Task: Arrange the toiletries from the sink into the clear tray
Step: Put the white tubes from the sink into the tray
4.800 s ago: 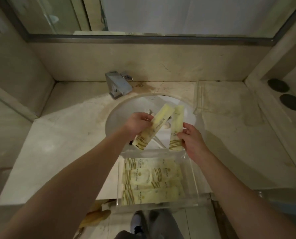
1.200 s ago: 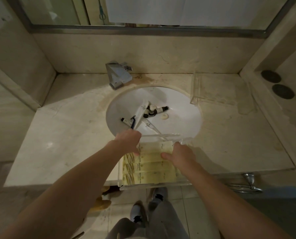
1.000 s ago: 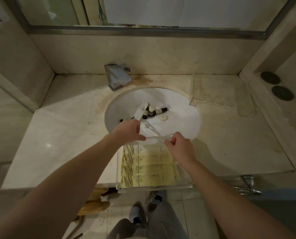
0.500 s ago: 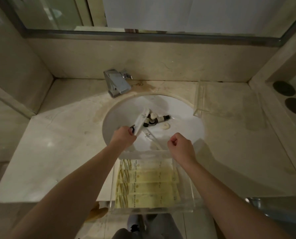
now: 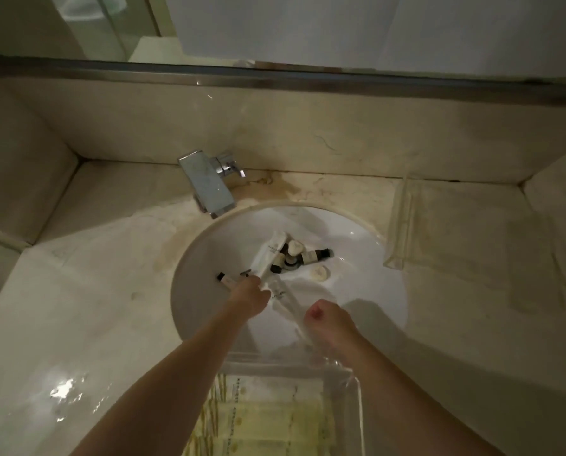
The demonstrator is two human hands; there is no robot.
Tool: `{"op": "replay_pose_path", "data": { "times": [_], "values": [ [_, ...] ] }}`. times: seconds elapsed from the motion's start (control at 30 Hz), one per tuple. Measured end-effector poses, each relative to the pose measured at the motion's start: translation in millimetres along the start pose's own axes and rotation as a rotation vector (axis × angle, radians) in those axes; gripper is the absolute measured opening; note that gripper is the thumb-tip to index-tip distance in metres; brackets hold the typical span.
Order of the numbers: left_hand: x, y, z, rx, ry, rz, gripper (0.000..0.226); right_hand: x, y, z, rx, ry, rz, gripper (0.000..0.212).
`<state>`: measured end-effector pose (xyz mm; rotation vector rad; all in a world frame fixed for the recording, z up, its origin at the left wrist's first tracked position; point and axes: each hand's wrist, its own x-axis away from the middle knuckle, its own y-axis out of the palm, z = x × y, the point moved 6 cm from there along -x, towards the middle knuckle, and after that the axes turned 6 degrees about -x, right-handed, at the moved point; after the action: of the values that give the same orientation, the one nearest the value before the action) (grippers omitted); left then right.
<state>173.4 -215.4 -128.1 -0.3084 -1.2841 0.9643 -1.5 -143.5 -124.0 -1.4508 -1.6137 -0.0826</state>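
Where both forearms reach over the clear tray [image 5: 357, 419] into the sink [image 5: 367, 258]: left hand [image 5: 250, 299], fingers clamped on white tube [image 5: 268, 256]; right hand [image 5: 327, 324], fingers curled shut, empty; small bottles [image 5: 314, 256] at drain.

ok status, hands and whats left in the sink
Left hand closing on white tube, grip unclear. Right hand over sink, looks empty. Small bottles and soap remain. Tray holds yellow packets.
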Motion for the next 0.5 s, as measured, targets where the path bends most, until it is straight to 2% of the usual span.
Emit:
{"op": "replay_pose_path", "data": {
  "times": [0.07,0.17,0.27,0.43,0.5],
  "values": [
    [-12.7,10.9,0.4,-0.032,-0.007,-0.015,0.048,-13.5,11.4,0.3,0.059,-0.023,-0.117,0.013],
    [-26.5,22.9,-2.1,-0.102,-0.026,-0.038,0.048,-29.1,28.9,2.5,0.065,-0.015,-0.279,0.03],
    [-39.2,27.9,-3.7,-0.152,-0.044,-0.018,0.046,-38.3,43.8,4.3,0.158,-0.005,-0.39,0.036],
    [-50.7,30.5,-7.2,-0.104,-0.083,0.064,0.052,-50.3,49.7,7.7,0.251,-0.02,-0.382,0.036],
    [-54.0,30.6,-8.7,-0.087,-0.081,0.082,0.047,-51.4,50.6,6.8,0.269,-0.041,-0.384,0.034]
  ]
}}
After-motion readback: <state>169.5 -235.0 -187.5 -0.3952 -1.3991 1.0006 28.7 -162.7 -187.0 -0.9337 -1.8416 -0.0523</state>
